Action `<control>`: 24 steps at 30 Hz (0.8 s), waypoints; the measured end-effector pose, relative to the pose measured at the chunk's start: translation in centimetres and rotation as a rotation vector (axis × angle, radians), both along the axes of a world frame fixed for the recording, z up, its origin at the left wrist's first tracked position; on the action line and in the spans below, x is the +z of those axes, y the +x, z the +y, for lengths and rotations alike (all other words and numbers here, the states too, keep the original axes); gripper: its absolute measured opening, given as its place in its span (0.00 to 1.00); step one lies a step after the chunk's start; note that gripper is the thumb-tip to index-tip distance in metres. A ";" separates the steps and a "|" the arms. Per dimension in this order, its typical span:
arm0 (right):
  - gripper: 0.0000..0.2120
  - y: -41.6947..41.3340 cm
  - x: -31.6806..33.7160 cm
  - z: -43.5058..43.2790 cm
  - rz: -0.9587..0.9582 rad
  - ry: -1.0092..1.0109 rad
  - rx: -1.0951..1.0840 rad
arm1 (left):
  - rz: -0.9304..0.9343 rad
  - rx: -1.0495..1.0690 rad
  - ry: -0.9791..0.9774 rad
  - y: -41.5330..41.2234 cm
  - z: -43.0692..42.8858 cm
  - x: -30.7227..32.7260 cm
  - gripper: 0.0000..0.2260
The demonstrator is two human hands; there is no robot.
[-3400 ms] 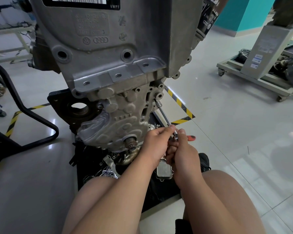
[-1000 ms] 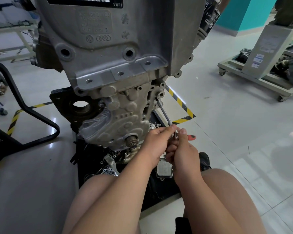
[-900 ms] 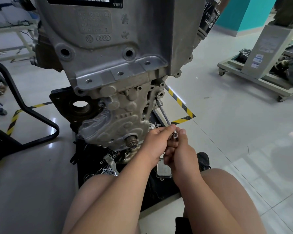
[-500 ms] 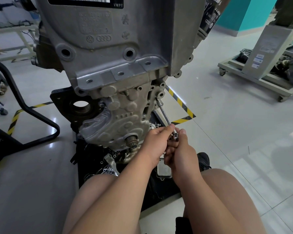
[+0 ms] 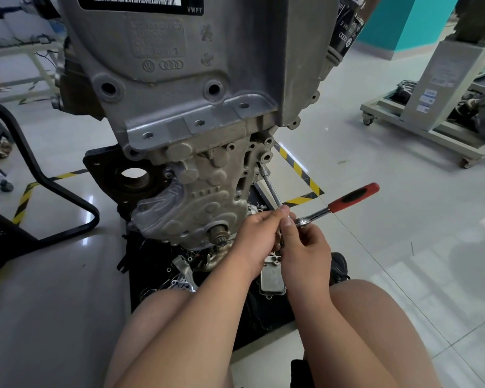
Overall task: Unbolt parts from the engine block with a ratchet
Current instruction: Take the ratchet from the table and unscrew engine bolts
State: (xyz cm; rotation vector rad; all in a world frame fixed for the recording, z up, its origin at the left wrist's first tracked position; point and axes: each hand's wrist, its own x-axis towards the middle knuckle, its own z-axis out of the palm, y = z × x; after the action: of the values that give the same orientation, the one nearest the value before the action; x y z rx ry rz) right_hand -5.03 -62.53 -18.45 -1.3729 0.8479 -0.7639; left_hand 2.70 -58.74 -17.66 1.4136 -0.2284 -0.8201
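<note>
Low on the right edge of the engine block, an extension bar slants down from the casting to the ratchet. The ratchet's red-and-black handle juts out to the right above the tiled floor. The left hand curls its fingers round the bar's lower end. The right hand, touching it, pinches the ratchet head. Loose metal parts lie on the black mat beneath.

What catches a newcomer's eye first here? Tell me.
The grey engine block fills the upper middle. Below it, the left hand and right hand meet on a red-handled ratchet, handle pointing right, its extension running up to the block's right edge.
</note>
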 end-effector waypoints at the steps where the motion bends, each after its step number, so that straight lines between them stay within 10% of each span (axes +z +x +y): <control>1: 0.12 0.0 0.0 0.0 -0.004 0.019 0.007 | 0.004 0.001 0.001 0.0 0.0 0.0 0.13; 18: 0.33 0.6 0.5 -0.2 -0.080 0.655 0.197 | 0.035 -0.025 0.008 -0.5 0.4 0.7 0.13; 24: 0.24 0.7 0.4 -0.3 -0.065 0.655 0.203 | 0.024 -0.023 0.017 -0.5 0.5 0.8 0.13</control>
State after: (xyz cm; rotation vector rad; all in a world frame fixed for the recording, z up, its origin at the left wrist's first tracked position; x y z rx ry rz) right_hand -4.33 -62.88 -18.04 -0.8255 0.7975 -0.3215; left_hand 2.24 -58.28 -16.90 1.4185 -0.2198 -0.8597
